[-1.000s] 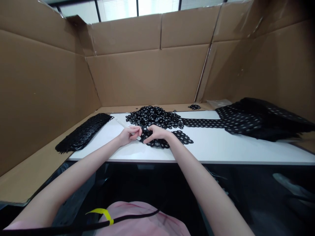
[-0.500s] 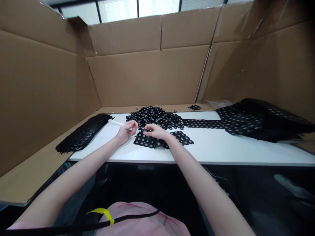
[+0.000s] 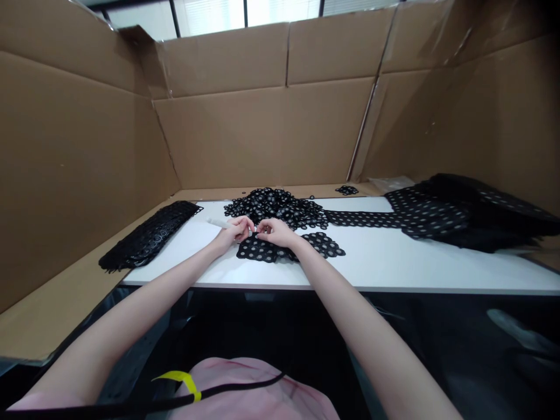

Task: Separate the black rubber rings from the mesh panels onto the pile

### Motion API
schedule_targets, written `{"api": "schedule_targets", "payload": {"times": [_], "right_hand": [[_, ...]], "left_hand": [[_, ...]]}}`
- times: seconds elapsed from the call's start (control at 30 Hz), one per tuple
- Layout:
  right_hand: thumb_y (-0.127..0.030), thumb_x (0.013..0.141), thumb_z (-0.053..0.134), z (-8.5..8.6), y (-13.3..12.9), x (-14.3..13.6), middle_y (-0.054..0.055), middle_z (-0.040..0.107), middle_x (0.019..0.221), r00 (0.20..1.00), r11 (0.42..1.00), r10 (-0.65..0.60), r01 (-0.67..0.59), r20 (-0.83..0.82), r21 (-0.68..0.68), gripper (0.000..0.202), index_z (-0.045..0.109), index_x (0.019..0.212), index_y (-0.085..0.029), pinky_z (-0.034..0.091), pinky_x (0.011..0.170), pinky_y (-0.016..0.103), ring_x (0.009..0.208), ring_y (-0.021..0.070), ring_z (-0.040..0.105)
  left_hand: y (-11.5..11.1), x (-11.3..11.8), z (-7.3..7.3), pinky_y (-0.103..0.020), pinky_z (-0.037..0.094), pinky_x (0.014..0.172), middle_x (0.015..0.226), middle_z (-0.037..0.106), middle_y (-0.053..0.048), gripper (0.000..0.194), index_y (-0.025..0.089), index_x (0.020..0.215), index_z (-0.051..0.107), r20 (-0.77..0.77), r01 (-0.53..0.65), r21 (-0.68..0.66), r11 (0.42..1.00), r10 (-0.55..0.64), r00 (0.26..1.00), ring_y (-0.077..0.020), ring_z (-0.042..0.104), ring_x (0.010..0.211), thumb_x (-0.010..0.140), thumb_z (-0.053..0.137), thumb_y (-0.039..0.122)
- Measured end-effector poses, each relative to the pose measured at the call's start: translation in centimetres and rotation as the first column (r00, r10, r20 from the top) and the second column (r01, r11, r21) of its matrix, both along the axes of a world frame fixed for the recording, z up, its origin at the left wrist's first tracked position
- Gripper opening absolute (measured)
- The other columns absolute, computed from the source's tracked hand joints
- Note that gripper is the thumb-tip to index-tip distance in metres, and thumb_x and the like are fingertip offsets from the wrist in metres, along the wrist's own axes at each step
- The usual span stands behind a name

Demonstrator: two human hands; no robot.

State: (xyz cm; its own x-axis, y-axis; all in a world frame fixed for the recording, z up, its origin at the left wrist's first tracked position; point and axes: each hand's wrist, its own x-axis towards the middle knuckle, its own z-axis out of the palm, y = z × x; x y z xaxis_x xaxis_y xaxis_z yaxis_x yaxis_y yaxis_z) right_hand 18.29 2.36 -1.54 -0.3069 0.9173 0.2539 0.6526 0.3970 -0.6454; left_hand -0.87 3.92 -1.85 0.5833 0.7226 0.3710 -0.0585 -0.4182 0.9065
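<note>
Closed round a white pen-like tool point(image 3: 219, 223) is my left hand point(image 3: 237, 230), the tool's end pointing up and left. Right beside it, my right hand point(image 3: 275, 232) pinches the upper edge of a black perforated piece point(image 3: 258, 249) lying on the white table. The fingertips of both hands nearly meet at that edge; small details between them are too tiny to tell. Part of the piece point(image 3: 326, 245) shows to the right of my right wrist. Just behind the hands rises a pile of small black rings point(image 3: 273, 204).
A black bundle of ring-like mesh point(image 3: 151, 235) lies at the left of the white table point(image 3: 394, 268). A black perforated strip point(image 3: 363, 219) runs right to a heap of dark dotted material point(image 3: 450, 213). Few rings point(image 3: 347, 190) sit behind. Cardboard walls point(image 3: 245, 140) surround the table.
My left hand has moved right with the white tool, closer to my right hand. My right hand has hardly moved.
</note>
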Motion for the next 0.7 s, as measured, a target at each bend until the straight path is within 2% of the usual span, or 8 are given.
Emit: {"api": "schedule_targets", "payload": {"times": [0.17,0.37,0.57,0.7], "right_hand": [[-0.027,0.075,0.065,0.0,0.0,-0.2,0.002,0.068,0.078,1.0,1.0,-0.014,0.014,0.017,-0.008,0.011,0.068,0.08,-0.017,0.036,0.066,0.025,0.07,0.0131,0.055],[-0.022,0.072,0.067,0.3,-0.2,-0.7,0.001,0.067,0.072,0.998,0.998,-0.065,0.066,0.025,-0.021,0.006,0.066,0.075,-0.017,0.035,0.067,0.025,0.069,0.013,0.056],[-0.017,0.073,0.063,0.8,-0.6,-1.3,0.0,0.068,0.076,0.987,0.992,-0.125,0.128,0.102,-0.015,0.002,0.062,0.071,-0.017,0.031,0.075,0.03,0.076,0.0148,0.057],[-0.016,0.071,0.061,0.7,-0.3,-1.5,0.0,0.067,0.077,0.983,0.99,-0.138,0.139,0.119,-0.007,0.004,0.059,0.068,-0.017,0.031,0.073,0.029,0.076,0.0154,0.056]], "left_hand": [[-0.2,0.1,0.1,-0.024,0.018,0.048,0.046,0.046,0.002,0.041,0.011,0.08,0.059,-0.01,0.015,-0.005,1.0,-0.015,1.0,-0.007,0.03,0.044,0.09,0.045,0.048],[-0.3,0.2,0.4,-0.024,0.02,0.048,0.048,0.046,0.002,0.044,0.012,0.08,0.059,-0.056,0.024,0.034,0.999,-0.022,0.998,-0.0078,0.032,0.045,0.088,0.046,0.053],[-1.0,0.1,0.8,-0.024,0.024,0.053,0.052,0.042,0.003,0.045,0.012,0.08,0.058,-0.195,0.026,0.154,0.988,0.005,0.981,-0.0089,0.033,0.05,0.091,0.041,0.052],[-1.2,0.3,1.2,-0.025,0.023,0.054,0.055,0.037,0.004,0.045,0.013,0.073,0.055,-0.3,0.033,0.21,0.977,0.032,0.953,-0.0095,0.032,0.054,0.092,0.039,0.051]]}}
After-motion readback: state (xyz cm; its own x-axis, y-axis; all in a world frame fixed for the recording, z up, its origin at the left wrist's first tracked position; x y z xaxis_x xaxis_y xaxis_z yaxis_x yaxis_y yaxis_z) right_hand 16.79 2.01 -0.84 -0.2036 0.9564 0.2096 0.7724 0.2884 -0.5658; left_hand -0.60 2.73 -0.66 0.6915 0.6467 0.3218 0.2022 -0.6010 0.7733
